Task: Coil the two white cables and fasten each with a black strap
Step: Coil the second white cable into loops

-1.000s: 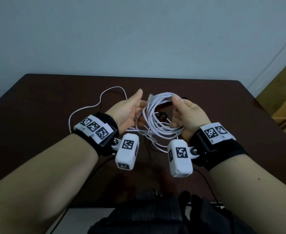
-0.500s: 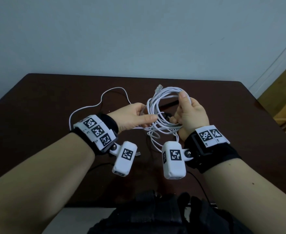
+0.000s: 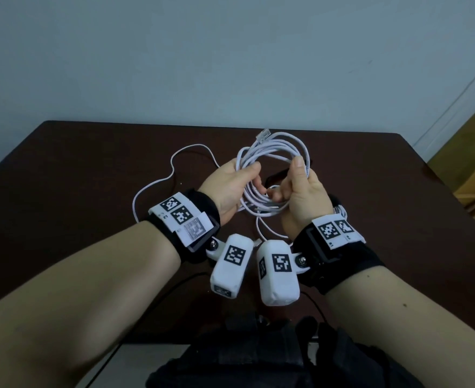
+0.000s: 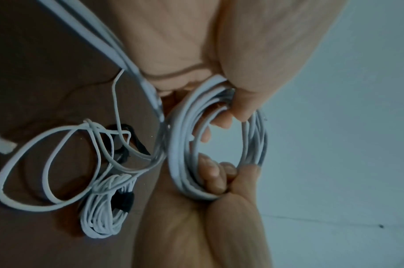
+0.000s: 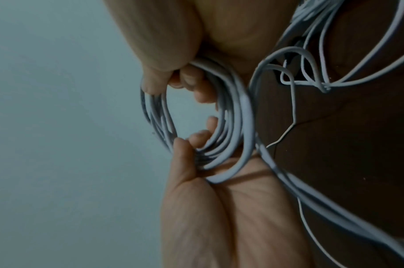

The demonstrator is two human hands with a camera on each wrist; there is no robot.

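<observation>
- Head view: my left hand (image 3: pixel 228 189) and my right hand (image 3: pixel 303 191) hold the white cable coil (image 3: pixel 275 152) upright above the dark counter (image 3: pixel 62 169), one hand on each side of the ring
- Left wrist view: the fingers (image 4: pixel 221 119) of my left hand are curled round the bundled turns, thumb clamped on the outside; the fingers (image 4: pixel 213 174) of my right hand are hooked through the ring from the opposite side
- Clear connector plug (image 3: pixel 263 134): it sticks up from the top of the coil, a free end not yet tucked in
- Loose tail (image 3: pixel 261 228): it hangs from the coil's lower edge toward the counter, so I judge the winding unfinished
- Second white cable (image 4: pixel 105 204): it lies on the counter as a tight bundle with a black strap (image 4: pixel 123 201) round it, apparently done
- Another black strap (image 4: pixel 130 141): it lies on the counter among loose loops, within reach
- Technique, as I judge it: keep one hand pinching all the turns while the other feeds the tail round at an even size; slackening both grips would let the ring spring open
</observation>
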